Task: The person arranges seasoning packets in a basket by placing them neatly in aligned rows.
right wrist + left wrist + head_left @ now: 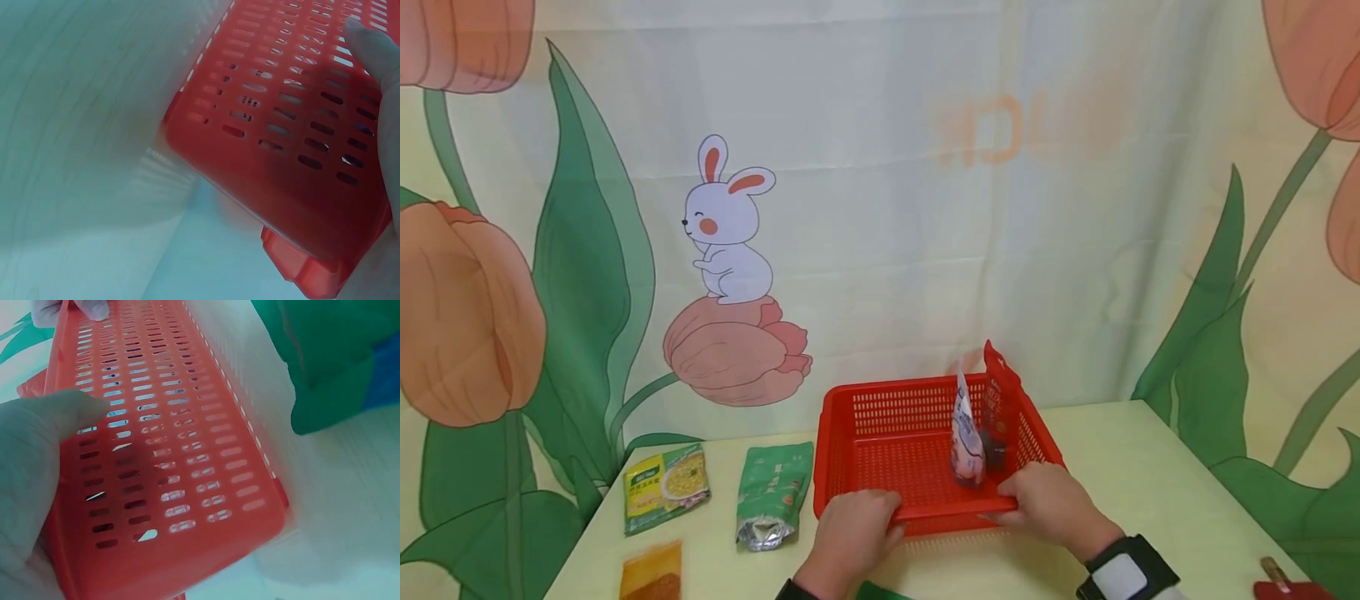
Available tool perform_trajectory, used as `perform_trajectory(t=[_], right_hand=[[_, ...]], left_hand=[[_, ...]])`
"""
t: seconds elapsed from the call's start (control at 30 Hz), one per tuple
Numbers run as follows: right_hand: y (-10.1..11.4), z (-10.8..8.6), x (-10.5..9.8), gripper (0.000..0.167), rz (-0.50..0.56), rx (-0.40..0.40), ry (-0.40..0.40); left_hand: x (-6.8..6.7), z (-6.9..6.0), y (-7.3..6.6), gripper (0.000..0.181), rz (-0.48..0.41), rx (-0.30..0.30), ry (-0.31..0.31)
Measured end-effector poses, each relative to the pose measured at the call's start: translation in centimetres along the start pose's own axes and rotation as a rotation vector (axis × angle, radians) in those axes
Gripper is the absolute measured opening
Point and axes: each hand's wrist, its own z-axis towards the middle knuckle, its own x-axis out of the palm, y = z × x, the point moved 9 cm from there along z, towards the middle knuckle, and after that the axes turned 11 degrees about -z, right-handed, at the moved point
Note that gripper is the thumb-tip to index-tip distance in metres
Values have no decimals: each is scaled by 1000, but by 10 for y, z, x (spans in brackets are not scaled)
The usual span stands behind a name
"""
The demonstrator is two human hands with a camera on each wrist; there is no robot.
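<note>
A red plastic basket (pixel 887 450) with slotted walls is on the table by the back curtain. My left hand (pixel 857 529) grips the near rim toward its left side, the thumb outside against the slots in the left wrist view. Farther right, my right hand (pixel 1045 504) holds the same rim near the corner, its thumb (pixel 369 50) also on the outer wall. Inside the basket, toward the right, a white-and-pink packet (pixel 967 442) stands upright beside a taller red pouch (pixel 1000 408).
Left of the basket lie a green pouch (pixel 772 492), a yellow-green soup packet (pixel 666 487) and an orange-brown packet (pixel 651 573). Part of a green packet (pixel 344 369) is near the basket's front. A red item (pixel 1288 590) is at the lower right.
</note>
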Motion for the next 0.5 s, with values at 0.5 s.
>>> perform_trajectory(t=[0.5], right_hand=[[-2, 1, 4, 21, 7, -12, -8]], left_hand=[[-19, -60, -29, 24, -313, 152, -281]])
